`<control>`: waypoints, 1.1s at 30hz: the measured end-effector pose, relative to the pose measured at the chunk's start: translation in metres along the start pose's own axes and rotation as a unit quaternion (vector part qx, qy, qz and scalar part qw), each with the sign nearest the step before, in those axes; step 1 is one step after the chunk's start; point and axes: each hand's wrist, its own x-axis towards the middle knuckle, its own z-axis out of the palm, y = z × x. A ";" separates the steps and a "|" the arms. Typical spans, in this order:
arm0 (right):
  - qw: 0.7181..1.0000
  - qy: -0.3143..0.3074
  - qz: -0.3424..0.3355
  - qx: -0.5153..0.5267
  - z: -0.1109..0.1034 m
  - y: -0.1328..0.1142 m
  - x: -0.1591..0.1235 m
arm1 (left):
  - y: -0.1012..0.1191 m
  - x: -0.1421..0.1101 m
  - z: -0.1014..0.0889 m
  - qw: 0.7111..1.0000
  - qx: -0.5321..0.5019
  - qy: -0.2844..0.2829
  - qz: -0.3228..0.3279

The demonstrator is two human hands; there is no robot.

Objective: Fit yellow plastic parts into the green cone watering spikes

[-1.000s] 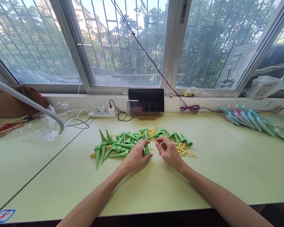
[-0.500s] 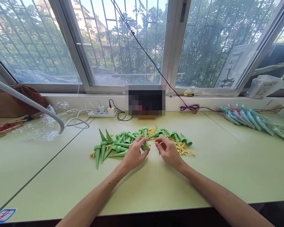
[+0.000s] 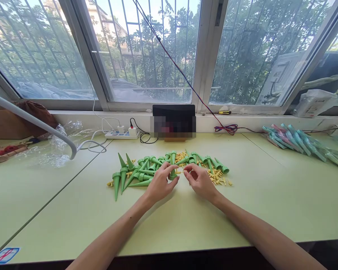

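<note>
My left hand [image 3: 159,184] is closed around a green plastic watering spike [image 3: 172,174], its fingers and thumb on either side. From the spike's side a small yellow valve piece [image 3: 178,172] sticks out to the right. Facing it, my right hand [image 3: 199,181] pinches a thin pale-yellow piece [image 3: 182,171], mostly hidden by the fingertips. Its tip meets the valve piece or lies very close to it; I cannot tell which. Behind and left of my hands lie several more green spikes [image 3: 116,183]. Loose yellow valve pieces [image 3: 220,179] are heaped beside my right hand.
A dark screen [image 3: 174,112], partly blurred, stands at the back by the window. Left of it lies a white power strip [image 3: 121,135] with cables. A white curved tube [image 3: 45,126] crosses the left side. Teal and pink bagged items [image 3: 294,138] lie at right.
My right hand has shifted slightly left, bringing the thin piece up to the yellow valve piece on the spike. My left hand stays almost still with the spike.
</note>
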 end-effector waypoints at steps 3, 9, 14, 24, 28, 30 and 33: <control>1.000 -0.006 -0.004 -0.001 0.000 0.000 0.000 | 0.000 0.000 0.001 1.000 -0.003 -0.001 0.002; 1.000 -0.010 -0.005 0.002 0.001 -0.002 0.000 | 0.001 0.000 0.001 1.000 -0.008 -0.008 0.003; 1.000 -0.023 -0.004 0.004 0.001 -0.003 0.000 | 0.001 0.000 0.001 1.000 -0.013 -0.006 0.011; 0.999 -0.037 0.000 0.001 0.002 0.001 -0.001 | 0.001 -0.001 0.001 1.000 -0.003 -0.009 0.017; 0.999 -0.036 -0.003 -0.004 0.002 0.001 0.000 | 0.001 -0.002 0.000 1.000 -0.001 -0.013 0.017; 0.999 -0.037 -0.003 -0.004 0.002 0.000 0.000 | 0.001 -0.001 0.000 1.000 -0.005 -0.017 0.012; 0.999 -0.038 -0.003 -0.002 0.001 -0.001 0.000 | 0.000 -0.001 0.001 1.000 -0.021 -0.021 0.005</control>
